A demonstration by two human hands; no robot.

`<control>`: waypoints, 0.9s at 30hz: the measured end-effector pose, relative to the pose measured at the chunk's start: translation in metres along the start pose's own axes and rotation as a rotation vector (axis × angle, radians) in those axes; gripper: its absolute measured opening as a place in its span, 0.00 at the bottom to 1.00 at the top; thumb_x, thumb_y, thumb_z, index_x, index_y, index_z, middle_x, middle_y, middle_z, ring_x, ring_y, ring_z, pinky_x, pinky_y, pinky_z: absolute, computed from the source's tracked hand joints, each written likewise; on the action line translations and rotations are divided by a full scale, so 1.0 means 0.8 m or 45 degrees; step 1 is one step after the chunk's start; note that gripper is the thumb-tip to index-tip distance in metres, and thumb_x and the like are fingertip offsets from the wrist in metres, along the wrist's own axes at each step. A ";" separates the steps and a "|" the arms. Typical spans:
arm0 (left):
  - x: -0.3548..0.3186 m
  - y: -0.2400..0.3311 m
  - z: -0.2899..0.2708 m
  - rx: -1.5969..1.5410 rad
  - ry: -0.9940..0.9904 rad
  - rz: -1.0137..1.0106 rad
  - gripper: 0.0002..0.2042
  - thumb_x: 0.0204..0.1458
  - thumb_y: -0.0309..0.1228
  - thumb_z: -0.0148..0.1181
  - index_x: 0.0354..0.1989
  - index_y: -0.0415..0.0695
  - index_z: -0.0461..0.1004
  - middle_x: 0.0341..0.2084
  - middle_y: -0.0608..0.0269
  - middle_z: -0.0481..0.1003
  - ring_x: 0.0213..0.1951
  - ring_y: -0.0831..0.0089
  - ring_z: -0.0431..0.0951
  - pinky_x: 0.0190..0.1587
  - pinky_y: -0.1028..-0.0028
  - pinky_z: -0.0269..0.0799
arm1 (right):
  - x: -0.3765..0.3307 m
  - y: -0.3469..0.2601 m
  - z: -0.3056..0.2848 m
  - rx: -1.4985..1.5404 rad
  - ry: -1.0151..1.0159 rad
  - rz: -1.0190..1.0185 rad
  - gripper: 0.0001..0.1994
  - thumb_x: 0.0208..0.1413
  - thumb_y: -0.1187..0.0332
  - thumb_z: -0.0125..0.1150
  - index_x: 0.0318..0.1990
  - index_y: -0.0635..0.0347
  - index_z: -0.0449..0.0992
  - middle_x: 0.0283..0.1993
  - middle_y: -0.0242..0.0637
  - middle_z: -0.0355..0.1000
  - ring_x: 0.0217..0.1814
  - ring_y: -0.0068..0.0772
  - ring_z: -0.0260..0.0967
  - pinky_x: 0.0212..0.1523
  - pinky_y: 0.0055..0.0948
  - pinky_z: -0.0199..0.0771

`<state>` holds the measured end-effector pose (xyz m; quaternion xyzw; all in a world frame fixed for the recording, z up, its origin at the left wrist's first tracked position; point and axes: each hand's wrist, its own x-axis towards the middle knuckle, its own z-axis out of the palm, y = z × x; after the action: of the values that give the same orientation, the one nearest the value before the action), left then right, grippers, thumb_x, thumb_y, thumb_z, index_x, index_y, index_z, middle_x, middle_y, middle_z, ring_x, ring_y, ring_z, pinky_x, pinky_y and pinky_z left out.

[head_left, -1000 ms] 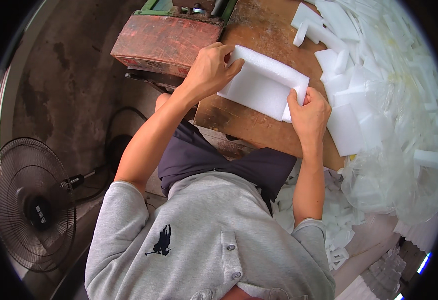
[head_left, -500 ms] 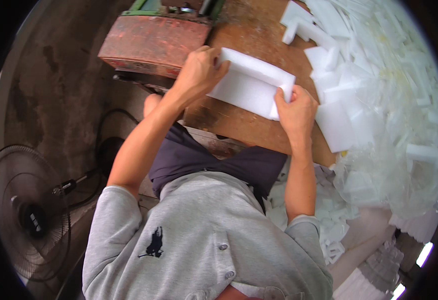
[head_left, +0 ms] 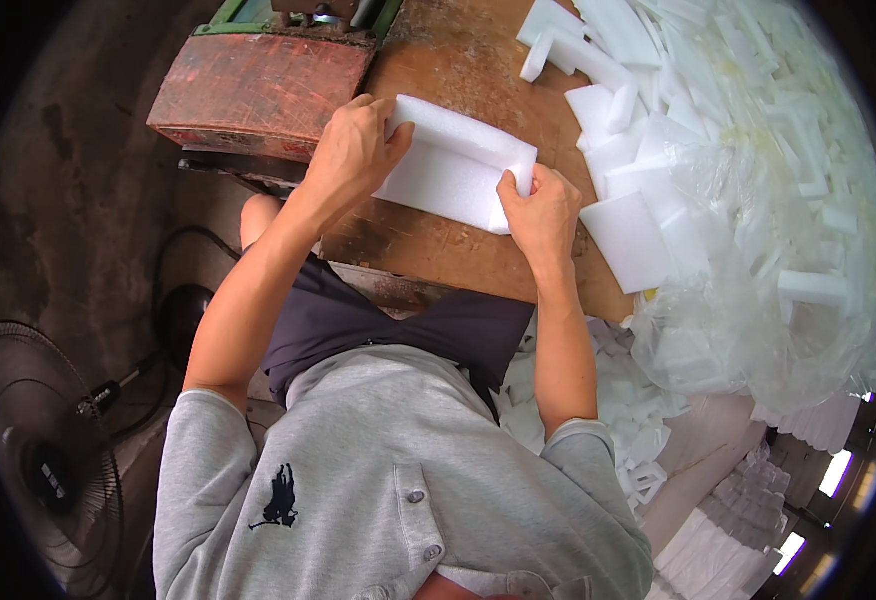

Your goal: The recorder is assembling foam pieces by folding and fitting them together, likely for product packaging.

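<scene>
A white foam tray [head_left: 445,186] with a raised back wall and a raised right end lies over the wooden tabletop [head_left: 413,240], near its front edge. Its left end is closed in by my left hand [head_left: 350,150], thumb inside and fingers behind the wall. At the other end, my right hand [head_left: 541,215] pinches the right corner, its thumb pressed on the inner side. The right hand's fingers are partly hidden behind the foam.
A worn red and green machine [head_left: 258,90] stands left of the tabletop. Foam sheets and angled offcuts [head_left: 630,240] pile up on the right, partly under clear plastic film [head_left: 708,340]. More foam scraps [head_left: 638,440] lie below. A fan [head_left: 48,470] stands at lower left.
The whole view has shifted, so the scene sits farther left in the picture. Both hands keep the same hold on the foam tray, which looks unchanged.
</scene>
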<state>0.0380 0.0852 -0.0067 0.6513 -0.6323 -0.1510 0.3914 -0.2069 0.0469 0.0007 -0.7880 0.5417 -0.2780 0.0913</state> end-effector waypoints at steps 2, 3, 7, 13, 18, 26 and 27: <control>-0.004 0.001 0.002 0.072 -0.025 -0.034 0.12 0.55 0.32 0.61 0.34 0.32 0.73 0.32 0.43 0.74 0.34 0.46 0.77 0.36 0.55 0.73 | 0.004 -0.005 0.004 -0.098 -0.027 -0.038 0.14 0.49 0.66 0.66 0.25 0.72 0.75 0.26 0.54 0.72 0.29 0.58 0.72 0.33 0.49 0.71; -0.009 0.008 0.010 0.259 0.109 0.009 0.12 0.54 0.30 0.61 0.38 0.33 0.72 0.35 0.44 0.74 0.37 0.49 0.77 0.35 0.56 0.74 | 0.005 -0.006 0.007 -0.092 -0.038 -0.057 0.14 0.49 0.66 0.66 0.25 0.72 0.75 0.26 0.54 0.72 0.29 0.58 0.72 0.33 0.49 0.71; -0.034 0.078 0.021 0.300 -0.072 0.608 0.23 0.49 0.31 0.56 0.56 0.40 0.70 0.46 0.44 0.71 0.52 0.47 0.71 0.52 0.55 0.70 | 0.004 0.001 0.007 -0.279 -0.091 -0.101 0.14 0.50 0.65 0.66 0.26 0.71 0.76 0.30 0.56 0.74 0.35 0.62 0.73 0.38 0.50 0.73; -0.007 0.085 0.022 0.061 -0.039 0.924 0.23 0.50 0.43 0.63 0.54 0.50 0.74 0.56 0.53 0.69 0.65 0.52 0.63 0.69 0.47 0.52 | -0.022 0.088 0.053 -0.160 0.285 -0.625 0.13 0.51 0.65 0.66 0.27 0.70 0.76 0.30 0.55 0.74 0.34 0.62 0.72 0.37 0.51 0.73; 0.010 0.008 0.021 0.367 -0.366 0.620 0.33 0.53 0.52 0.60 0.69 0.60 0.63 0.70 0.56 0.58 0.72 0.55 0.54 0.74 0.48 0.41 | 0.005 -0.010 0.008 -0.245 -0.067 -0.136 0.10 0.49 0.68 0.64 0.27 0.69 0.76 0.27 0.53 0.71 0.30 0.61 0.70 0.33 0.52 0.70; 0.022 0.028 0.026 0.484 -0.407 0.630 0.37 0.53 0.55 0.61 0.72 0.60 0.59 0.73 0.53 0.52 0.73 0.52 0.50 0.73 0.48 0.41 | 0.013 0.008 0.013 -0.159 0.022 -0.061 0.10 0.49 0.69 0.65 0.24 0.68 0.74 0.26 0.53 0.71 0.29 0.59 0.71 0.32 0.52 0.71; 0.029 0.024 0.018 0.358 -0.504 0.665 0.37 0.55 0.55 0.59 0.72 0.54 0.59 0.73 0.50 0.53 0.73 0.48 0.50 0.73 0.48 0.41 | 0.011 0.010 0.012 -0.084 0.023 -0.074 0.11 0.49 0.69 0.65 0.24 0.68 0.73 0.25 0.51 0.70 0.27 0.58 0.70 0.31 0.51 0.69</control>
<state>0.0182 0.0611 0.0041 0.4734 -0.8556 -0.0807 0.1934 -0.2062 0.0341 -0.0077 -0.8033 0.5283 -0.2698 0.0523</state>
